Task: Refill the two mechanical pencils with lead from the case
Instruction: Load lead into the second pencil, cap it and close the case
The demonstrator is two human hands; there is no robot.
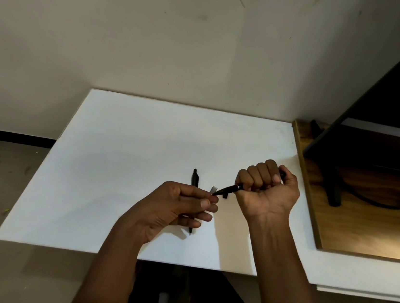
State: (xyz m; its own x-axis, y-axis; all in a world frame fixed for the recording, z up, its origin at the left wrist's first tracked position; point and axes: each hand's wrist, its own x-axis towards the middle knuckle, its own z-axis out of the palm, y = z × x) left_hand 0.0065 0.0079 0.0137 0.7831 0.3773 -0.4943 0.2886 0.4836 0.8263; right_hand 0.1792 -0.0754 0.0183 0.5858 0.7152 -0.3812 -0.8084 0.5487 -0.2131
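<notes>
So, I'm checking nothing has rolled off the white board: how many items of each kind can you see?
Mechanical pencils: 2 (one in the right hand at, one lying at)
Small clear piece, maybe the lead case: 1
Small dark piece: 1
Total: 4

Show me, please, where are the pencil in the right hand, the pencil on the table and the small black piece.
held pencil [228,188]: head view, middle of its barrel.
lying pencil [195,178]: head view, upper barrel past the left hand.
small black piece [225,195]: head view, its middle, under the held pencil.
</notes>
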